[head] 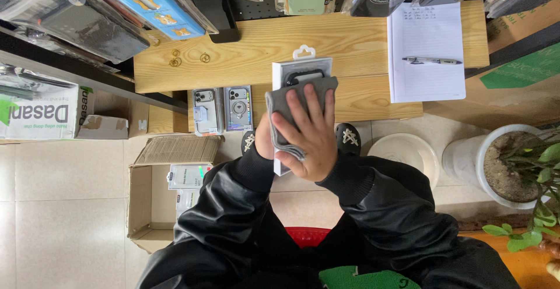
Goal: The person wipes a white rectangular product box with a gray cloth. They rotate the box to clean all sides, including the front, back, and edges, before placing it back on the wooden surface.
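Note:
My right hand (309, 134) presses a grey cloth (286, 99) flat against a white phone-case package (297, 70) with a hanging tab. My left hand (263, 140) holds that package from underneath on its left side, mostly hidden by the package and cloth. Both arms wear black sleeves. The package is held above the front edge of a light wooden table (245, 50). Two more packaged phone cases (223, 109) lie on the table just left of my hands.
An open notebook (429, 67) with a pen (431, 61) lies at the table's right. Small gold rings (175, 61) sit at its left. A cardboard box (169, 195) of packages stands on the floor, a potted plant (513, 160) at right, and hanging cases above.

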